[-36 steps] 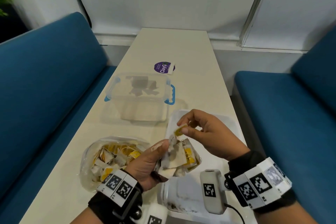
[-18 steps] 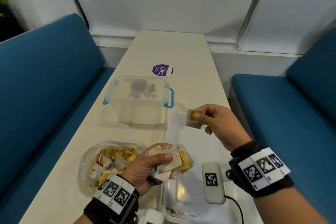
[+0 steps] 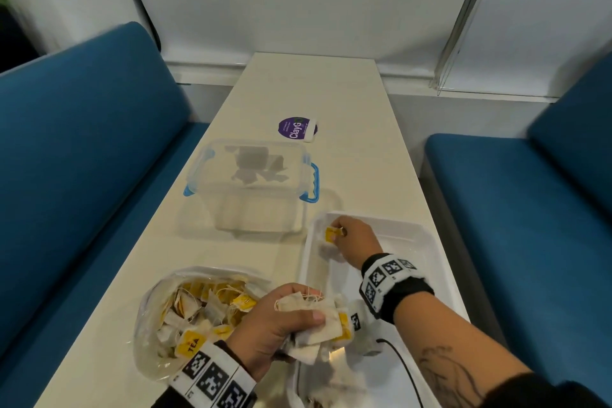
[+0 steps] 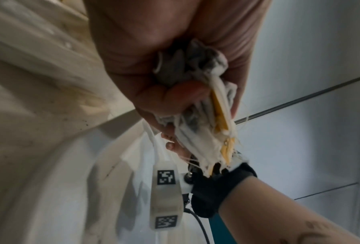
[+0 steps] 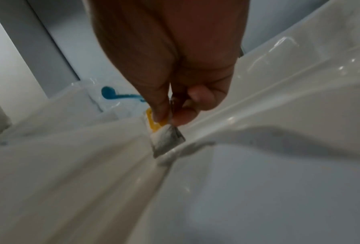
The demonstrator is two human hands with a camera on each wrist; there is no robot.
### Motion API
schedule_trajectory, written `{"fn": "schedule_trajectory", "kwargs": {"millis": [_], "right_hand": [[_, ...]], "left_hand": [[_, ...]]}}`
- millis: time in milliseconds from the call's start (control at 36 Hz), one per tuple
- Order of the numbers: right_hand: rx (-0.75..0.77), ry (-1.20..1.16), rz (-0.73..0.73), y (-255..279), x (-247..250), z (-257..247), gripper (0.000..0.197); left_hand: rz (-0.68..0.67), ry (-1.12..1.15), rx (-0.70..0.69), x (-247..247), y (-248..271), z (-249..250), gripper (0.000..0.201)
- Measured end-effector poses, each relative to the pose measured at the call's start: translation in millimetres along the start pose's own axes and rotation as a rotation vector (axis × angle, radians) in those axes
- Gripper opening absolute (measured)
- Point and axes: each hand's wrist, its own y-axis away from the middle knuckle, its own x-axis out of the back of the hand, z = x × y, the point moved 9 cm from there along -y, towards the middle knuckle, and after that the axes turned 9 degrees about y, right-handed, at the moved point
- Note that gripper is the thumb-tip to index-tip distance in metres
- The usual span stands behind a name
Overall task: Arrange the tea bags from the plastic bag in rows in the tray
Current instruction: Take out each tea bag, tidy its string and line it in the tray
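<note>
Right hand (image 3: 352, 237) pinches a single tea bag (image 3: 332, 234) by its yellow tag between thumb and fingertips, low at the far-left corner of the white tray (image 3: 427, 242); in the right wrist view the bag's lower edge touches the tray's inner wall. Left hand (image 3: 280, 321) is curled tight round a bunch of tea bags (image 3: 323, 325), held over the tray's near-left edge. Plastic bag (image 3: 155, 318) with more tea bags lies on the table (image 3: 314, 89) just left of that hand; clear container (image 3: 251, 185) with blue latches stands beyond it.
</note>
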Motion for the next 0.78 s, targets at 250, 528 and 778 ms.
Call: {"fn": "schedule_trajectory", "kwargs": {"millis": [250, 528, 778], "right_hand": [[-0.058, -0.225, 0.112, -6.8, -6.9, 11.4, 0.025], [-0.113, -0.264, 0.192, -13.6, -8.2, 24.6, 0.032], [-0.118, -0.303, 0.197, -7.8, 5.4, 24.0, 0.018]], "left_hand": [[-0.05, -0.066, 0.002, -0.5, 1.8, -2.9, 0.043], [-0.058, -0.073, 0.008, 1.9, 0.4, -3.5, 0.037], [-0.076, -0.003, 0.006, 7.0, 2.2, 2.8, 0.041]]}}
